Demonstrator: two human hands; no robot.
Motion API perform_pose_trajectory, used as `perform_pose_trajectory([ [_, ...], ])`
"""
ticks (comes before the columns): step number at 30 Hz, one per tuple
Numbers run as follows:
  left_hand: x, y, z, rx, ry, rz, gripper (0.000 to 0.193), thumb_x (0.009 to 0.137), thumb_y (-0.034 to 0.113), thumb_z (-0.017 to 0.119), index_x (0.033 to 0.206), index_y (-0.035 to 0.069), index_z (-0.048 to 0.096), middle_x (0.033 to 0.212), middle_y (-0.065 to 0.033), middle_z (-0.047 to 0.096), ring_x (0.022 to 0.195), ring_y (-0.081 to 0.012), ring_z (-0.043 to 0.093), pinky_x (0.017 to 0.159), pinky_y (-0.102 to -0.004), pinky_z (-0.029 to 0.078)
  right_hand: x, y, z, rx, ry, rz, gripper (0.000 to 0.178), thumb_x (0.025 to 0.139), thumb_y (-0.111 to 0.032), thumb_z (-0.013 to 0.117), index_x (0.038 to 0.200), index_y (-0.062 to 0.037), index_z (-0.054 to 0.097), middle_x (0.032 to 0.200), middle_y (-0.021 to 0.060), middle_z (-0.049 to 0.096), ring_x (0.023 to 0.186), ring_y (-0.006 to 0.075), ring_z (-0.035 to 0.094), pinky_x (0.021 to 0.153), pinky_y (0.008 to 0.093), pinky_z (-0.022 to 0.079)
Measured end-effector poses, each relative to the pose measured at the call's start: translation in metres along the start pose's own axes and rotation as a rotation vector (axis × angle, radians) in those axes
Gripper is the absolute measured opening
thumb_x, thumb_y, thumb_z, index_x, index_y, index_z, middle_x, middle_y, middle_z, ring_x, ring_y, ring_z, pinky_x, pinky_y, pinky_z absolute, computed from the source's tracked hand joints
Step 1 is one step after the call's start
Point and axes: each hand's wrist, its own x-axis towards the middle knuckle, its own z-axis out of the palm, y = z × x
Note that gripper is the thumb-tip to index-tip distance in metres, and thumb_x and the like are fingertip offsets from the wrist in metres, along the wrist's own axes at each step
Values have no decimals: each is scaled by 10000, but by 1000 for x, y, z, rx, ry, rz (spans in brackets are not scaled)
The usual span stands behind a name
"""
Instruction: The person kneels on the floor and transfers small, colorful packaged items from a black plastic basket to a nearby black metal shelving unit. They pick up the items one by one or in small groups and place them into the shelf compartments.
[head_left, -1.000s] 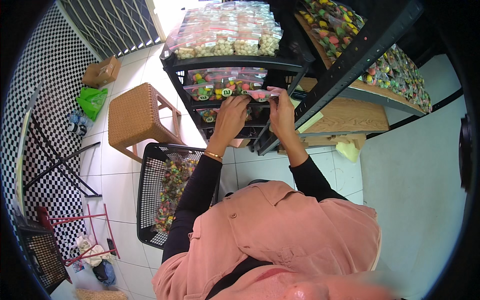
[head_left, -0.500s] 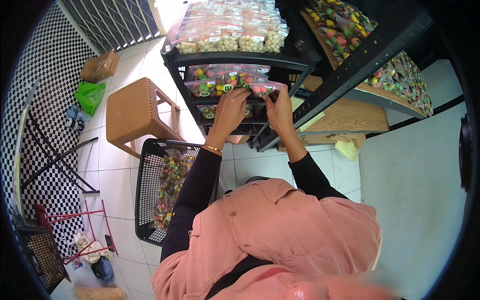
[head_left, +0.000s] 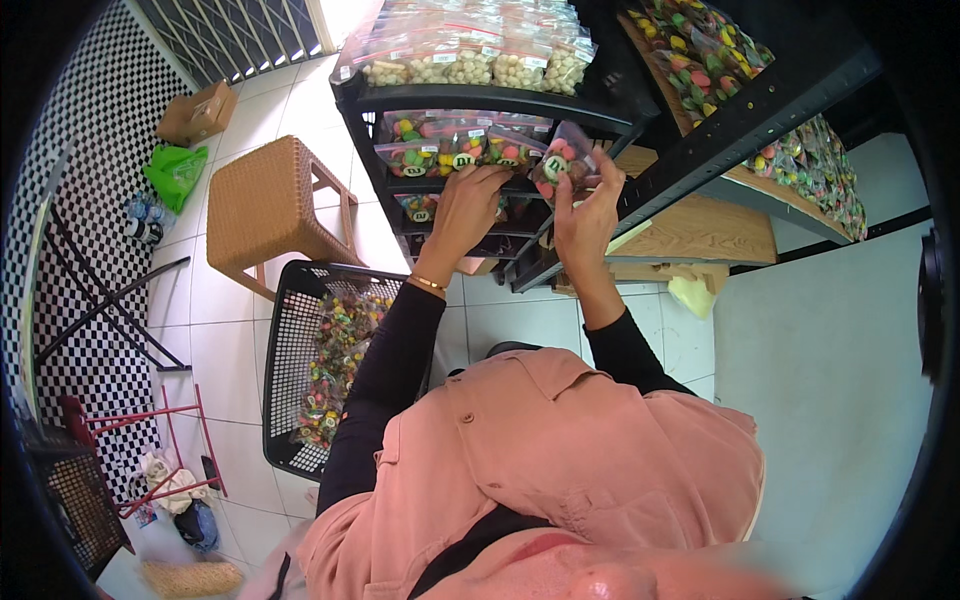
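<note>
My right hand (head_left: 588, 210) grips a clear plastic bag (head_left: 558, 162) of red, yellow and green round pieces, with a pale round label. The bag tilts at the right end of a black rack's middle shelf. Beside it, my left hand (head_left: 468, 212) reaches to the front of that shelf. Its fingers are pressed together and curled at the lower edge of the bags; what they hold, if anything, is hidden. A row of similar zip bags (head_left: 410, 158) stands upright on this shelf. Below it, more colourful bags (head_left: 420, 208) show partly.
Bags of pale round pieces (head_left: 468, 66) fill the rack's top. A metal shelf upright (head_left: 720, 140) slants close on the right, with bags (head_left: 815, 175) on its boards. A black basket (head_left: 283, 350) holding bags stands below my left arm, near a woven stool (head_left: 255, 200).
My right hand has moved right with the bag, pulling it from the row's end and turning its label toward me. The left hand has stayed at the shelf front. The view has shifted slightly.
</note>
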Motion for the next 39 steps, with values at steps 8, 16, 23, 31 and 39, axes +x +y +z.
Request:
perform_pose_trajectory([
  [8,-6,-4,4,-5,18,6,339,776,2,603,1098,80,673,1105,-48,661,1004,-254,576,906,-384,453,14,-8,4,-402,-189,-83,431,873,-51,574,1296,-45,494,1183,222,457,961,408,608,732,462,529],
  [16,-12,-5,5,-13,73,74,306,721,-17,597,1004,38,699,990,-63,682,951,-255,586,877,-370,464,15,-20,12,-344,-406,14,544,887,-68,518,1334,178,329,1333,327,328,1207,459,458,994,426,441],
  [23,-20,-6,2,-103,100,92,282,736,-25,596,993,32,696,1046,-75,671,1016,-266,575,911,-380,457,41,44,59,-261,-329,-52,505,925,-161,453,1290,185,404,1365,372,320,1270,458,396,1069,431,352],
  [31,-98,0,-39,-242,343,-190,284,773,-61,563,999,42,700,1044,-101,668,1008,-283,600,921,-365,475,38,56,58,-139,-397,46,586,934,-218,427,1434,65,312,1486,382,159,1413,475,163,1143,448,214],
  [39,-296,-87,-72,71,526,-863,199,866,-20,560,1000,32,699,1013,-113,686,909,-259,660,813,-355,518,-3,4,35,-160,-342,-167,674,904,-54,540,1466,63,186,1510,376,-70,1436,487,11,1145,474,204],
])
